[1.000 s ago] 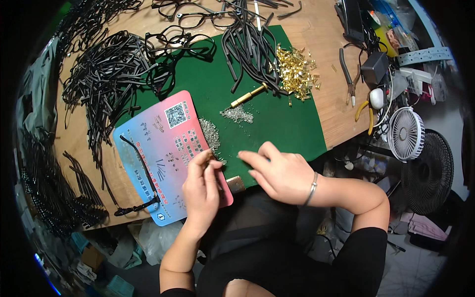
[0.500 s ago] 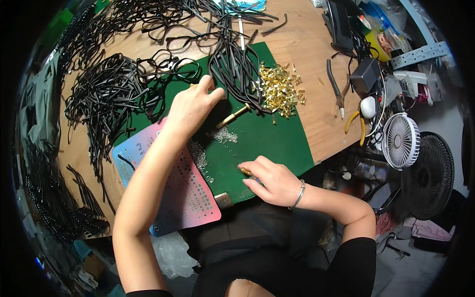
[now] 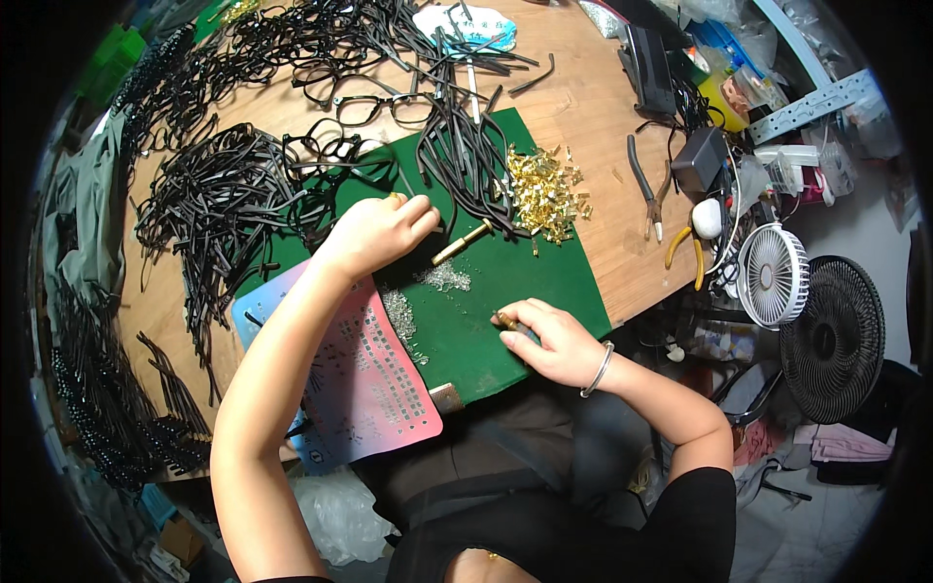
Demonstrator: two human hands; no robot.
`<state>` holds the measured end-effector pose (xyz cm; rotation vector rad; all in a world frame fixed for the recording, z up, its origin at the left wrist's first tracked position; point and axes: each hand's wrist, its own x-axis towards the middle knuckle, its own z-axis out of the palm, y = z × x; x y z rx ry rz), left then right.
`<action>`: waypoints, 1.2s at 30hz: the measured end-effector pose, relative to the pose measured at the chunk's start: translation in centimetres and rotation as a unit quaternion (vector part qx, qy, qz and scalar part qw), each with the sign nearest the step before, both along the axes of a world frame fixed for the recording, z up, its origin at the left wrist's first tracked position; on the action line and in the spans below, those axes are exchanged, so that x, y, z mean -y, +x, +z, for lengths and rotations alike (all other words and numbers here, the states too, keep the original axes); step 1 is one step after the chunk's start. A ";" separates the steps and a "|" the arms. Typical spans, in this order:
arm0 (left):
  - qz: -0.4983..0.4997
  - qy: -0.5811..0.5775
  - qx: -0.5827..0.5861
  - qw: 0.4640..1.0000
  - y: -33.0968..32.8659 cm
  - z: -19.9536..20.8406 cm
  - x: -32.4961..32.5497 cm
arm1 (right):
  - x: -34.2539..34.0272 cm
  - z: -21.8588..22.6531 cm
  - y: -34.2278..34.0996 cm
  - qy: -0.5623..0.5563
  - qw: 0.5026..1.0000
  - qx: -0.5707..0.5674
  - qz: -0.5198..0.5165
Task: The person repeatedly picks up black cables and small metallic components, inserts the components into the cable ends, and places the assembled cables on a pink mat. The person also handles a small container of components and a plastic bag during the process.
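My left hand (image 3: 382, 233) is closed above the green mat (image 3: 466, 345), beside the black eyeglass temples (image 3: 462, 160). A thin dark strip (image 3: 404, 179), which looks like an eyeglass temple, rises from its fingers; its grip is partly hidden. Lower right, my right hand (image 3: 552, 340) is closed round a short brass-coloured tool (image 3: 504, 319), mostly covered by the fingers. A brass-coloured rod with a flared end (image 3: 462, 243) lies on the mat between my hands. Near it are small piles of tiny clear-silver parts (image 3: 445, 279). Gold-coloured metal pieces (image 3: 547, 194) are heaped at the mat's far right.
Black temples (image 3: 219, 194) pile up on the left, with eyeglass frames (image 3: 374, 109) behind. A pink-and-blue printed sheet (image 3: 389, 379) lies under my left forearm. Pliers (image 3: 649, 189), yellow-handled cutters (image 3: 685, 255) and a white fan (image 3: 775, 275) stand or lie to the right.
My left hand has drawn back toward me from the temples, and a thin dark strip now shows at its fingers. My right hand has shifted slightly right, still holding the brass-coloured tool. The view has shifted slightly.
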<state>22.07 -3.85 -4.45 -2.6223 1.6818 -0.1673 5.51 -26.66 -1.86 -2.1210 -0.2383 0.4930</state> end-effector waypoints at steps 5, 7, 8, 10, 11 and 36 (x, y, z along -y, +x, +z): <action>-0.002 -0.350 0.002 0.937 0.5 1.3 0.2 | 0.9 0.3 0.4 0.052 0.998 -0.018 0.010; 0.135 -0.545 -0.143 0.815 -1.1 3.9 0.6 | 2.2 1.5 1.1 0.007 0.998 -0.044 -0.052; 0.160 -0.629 -0.243 0.721 -2.1 6.0 0.9 | 2.8 1.4 1.8 -0.047 0.996 0.003 -0.074; 0.200 -0.706 -0.359 0.577 -4.5 8.9 0.8 | 3.3 0.9 3.6 -0.152 0.977 0.101 -0.107; 0.214 -0.714 -0.382 0.546 -5.7 9.6 0.5 | 3.1 0.5 4.8 -0.201 0.959 0.154 -0.125; 0.334 -0.499 -0.702 0.384 -23.4 4.7 -1.9 | -5.6 4.6 0.4 0.151 0.987 -0.033 0.048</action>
